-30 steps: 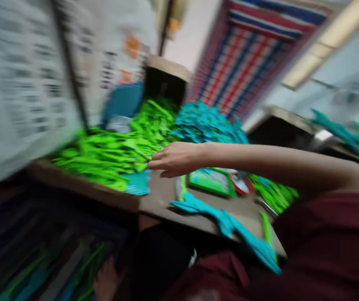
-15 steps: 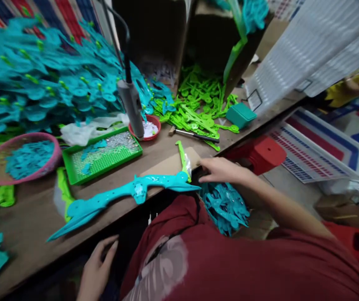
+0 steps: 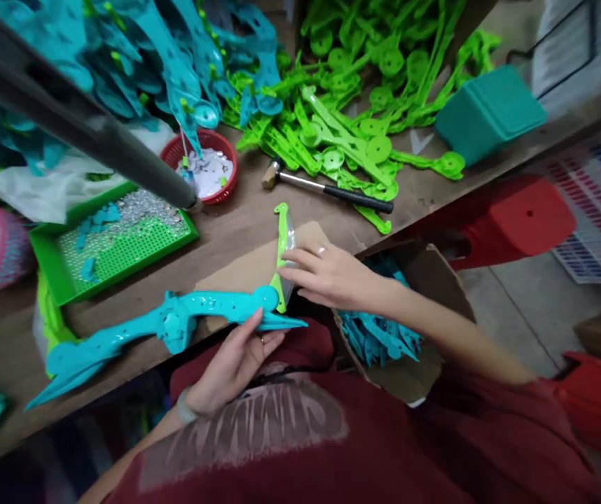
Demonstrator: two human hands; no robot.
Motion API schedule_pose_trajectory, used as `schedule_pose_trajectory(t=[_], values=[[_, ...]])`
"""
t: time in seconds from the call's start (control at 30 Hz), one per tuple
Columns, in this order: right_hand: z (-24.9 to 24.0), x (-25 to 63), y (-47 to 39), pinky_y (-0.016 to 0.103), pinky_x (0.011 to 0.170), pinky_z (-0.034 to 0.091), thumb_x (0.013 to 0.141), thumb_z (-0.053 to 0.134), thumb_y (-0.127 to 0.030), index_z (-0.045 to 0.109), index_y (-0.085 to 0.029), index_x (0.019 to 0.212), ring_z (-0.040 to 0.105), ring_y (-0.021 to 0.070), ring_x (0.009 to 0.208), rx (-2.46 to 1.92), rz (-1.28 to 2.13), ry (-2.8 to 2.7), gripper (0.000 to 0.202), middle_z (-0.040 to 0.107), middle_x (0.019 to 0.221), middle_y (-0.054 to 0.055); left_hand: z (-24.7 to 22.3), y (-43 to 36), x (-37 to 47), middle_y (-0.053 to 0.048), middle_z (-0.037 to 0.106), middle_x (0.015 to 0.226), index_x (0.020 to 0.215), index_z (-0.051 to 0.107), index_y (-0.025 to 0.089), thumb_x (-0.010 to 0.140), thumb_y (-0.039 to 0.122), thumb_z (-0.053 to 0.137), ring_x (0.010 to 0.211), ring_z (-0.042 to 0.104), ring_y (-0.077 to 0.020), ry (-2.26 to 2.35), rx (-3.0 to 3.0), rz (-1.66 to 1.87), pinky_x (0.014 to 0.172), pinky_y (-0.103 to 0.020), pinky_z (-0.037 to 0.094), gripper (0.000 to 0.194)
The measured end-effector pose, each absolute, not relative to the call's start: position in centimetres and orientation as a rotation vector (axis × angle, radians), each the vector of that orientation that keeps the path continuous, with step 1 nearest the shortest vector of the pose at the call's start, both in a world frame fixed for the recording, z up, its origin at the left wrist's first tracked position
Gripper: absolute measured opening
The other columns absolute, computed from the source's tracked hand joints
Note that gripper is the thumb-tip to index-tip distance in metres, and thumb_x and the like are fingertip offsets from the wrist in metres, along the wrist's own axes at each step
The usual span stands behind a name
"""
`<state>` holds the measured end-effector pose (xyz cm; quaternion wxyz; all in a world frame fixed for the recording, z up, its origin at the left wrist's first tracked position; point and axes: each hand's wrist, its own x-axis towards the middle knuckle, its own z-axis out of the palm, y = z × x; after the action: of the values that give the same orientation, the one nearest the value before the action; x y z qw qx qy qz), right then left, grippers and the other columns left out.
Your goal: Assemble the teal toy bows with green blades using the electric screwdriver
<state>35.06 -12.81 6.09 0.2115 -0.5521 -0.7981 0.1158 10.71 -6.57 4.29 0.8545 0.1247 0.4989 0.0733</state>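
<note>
A long blue plastic piece (image 3: 143, 329) lies along the front edge of the wooden table, with a green arm (image 3: 281, 245) standing out from its right end and another green part (image 3: 53, 315) at its left end. My left hand (image 3: 240, 360) has its thumb on top of the blue piece near the right end and its fingers beneath, gripping it. My right hand (image 3: 326, 275) rests its fingertips on the green arm and the clear film (image 3: 290, 241) beside it, fingers slightly apart. A brown cardboard sheet (image 3: 242, 264) lies under the right end.
Behind lie a hammer (image 3: 326, 186), a red basket (image 3: 230, 178) of small pieces, a green tray (image 3: 122, 262) and heaps of green parts (image 3: 342, 140). A grey tool (image 3: 95, 126) hangs at left. A box (image 3: 447, 280) of blue pieces stands below the table edge.
My left hand has come up from below the table edge and taken hold of the blue piece. My right hand has moved left onto the green arm. The view has shifted closer.
</note>
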Motion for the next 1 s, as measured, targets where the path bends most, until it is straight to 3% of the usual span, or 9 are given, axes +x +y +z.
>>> schedule_pose_trajectory(t=[0.1,0.2,0.33,0.53,0.7,0.83,0.9,1.0], values=[[5.9,35.6,-10.3,0.048,0.102,0.042,0.098,0.050,-0.014,0.060,-0.015,0.124,0.052,0.0311,0.130,-1.368,0.141,-2.540,0.028,0.062,0.136,0.015,5.3,-6.3,10.9,-0.006,0.079,0.103,0.105,0.072,0.018,0.088,0.029,0.076,0.094,0.076,-0.0212,1.095,0.230,0.097,0.081,-0.030,0.064,0.020],[5.9,35.9,-8.8,0.044,0.095,0.040,0.099,0.052,-0.019,0.061,-0.014,0.115,0.058,0.0284,0.115,-1.289,0.150,-2.702,0.020,0.070,0.112,0.011,5.3,-6.7,11.2,-0.005,0.079,0.103,0.104,0.072,0.019,0.087,0.028,0.078,0.095,0.076,-0.0215,1.128,0.264,0.103,0.075,-0.028,0.064,0.020],[6.2,36.0,-8.6,0.039,0.085,0.035,0.097,0.060,-0.029,0.061,-0.015,0.112,0.059,0.0271,0.105,-1.263,0.186,-2.797,0.021,0.070,0.105,0.010,4.3,-7.7,11.0,-0.004,0.079,0.091,0.097,0.073,0.016,0.083,0.032,0.082,0.080,0.076,-0.0168,1.105,0.409,0.234,0.063,-0.021,0.061,0.024],[6.5,34.9,-9.1,0.036,0.076,0.031,0.098,0.056,-0.054,0.064,-0.013,0.105,0.058,0.0263,0.095,-1.365,0.209,-2.828,0.042,0.069,0.098,0.012,3.4,-8.2,11.0,0.001,0.077,0.085,0.095,0.072,0.018,0.082,0.041,0.083,0.074,0.073,-0.0103,1.021,0.409,0.366,0.060,-0.014,0.055,0.029],[6.5,35.3,-8.6,0.039,0.081,0.036,0.094,0.065,-0.046,0.065,-0.011,0.115,0.058,0.0292,0.101,-1.456,0.185,-2.781,0.040,0.070,0.103,0.014,2.9,-10.0,13.9,-0.007,0.078,0.101,0.099,0.073,0.017,0.088,0.048,0.075,0.090,0.074,-0.0129,0.817,0.387,0.170,0.069,-0.017,0.055,0.033],[6.6,36.5,-9.3,0.044,0.089,0.045,0.094,0.064,-0.042,0.062,-0.014,0.128,0.061,0.0313,0.105,-1.506,0.289,-2.753,0.044,0.069,0.112,0.016,4.2,-10.0,14.6,-0.013,0.079,0.085,0.084,0.077,0.014,0.076,0.050,0.084,0.077,0.076,-0.0230,0.600,0.449,-0.008,0.063,-0.029,0.057,0.038],[7.2,37.4,-9.9,0.047,0.088,0.049,0.096,0.059,-0.037,0.060,-0.020,0.133,0.062,0.0326,0.108,-1.603,0.272,-2.705,0.041,0.068,0.120,0.016,5.6,-8.5,11.5,-0.013,0.079,0.081,0.083,0.079,0.016,0.069,0.045,0.089,0.073,0.076,-0.0286,0.472,0.592,-0.078,0.061,-0.035,0.057,0.034],[9.4,36.8,-9.8,0.049,0.087,0.053,0.098,0.054,-0.037,0.059,-0.024,0.130,0.064,0.0327,0.107,-1.601,0.202,-2.535,0.035,0.066,0.123,0.015,7.2,-6.6,3.1,-0.008,0.080,0.102,0.099,0.080,0.025,0.081,0.038,0.080,0.096,0.076,-0.0260,0.517,0.996,0.059,0.080,-0.032,0.058,0.023]])
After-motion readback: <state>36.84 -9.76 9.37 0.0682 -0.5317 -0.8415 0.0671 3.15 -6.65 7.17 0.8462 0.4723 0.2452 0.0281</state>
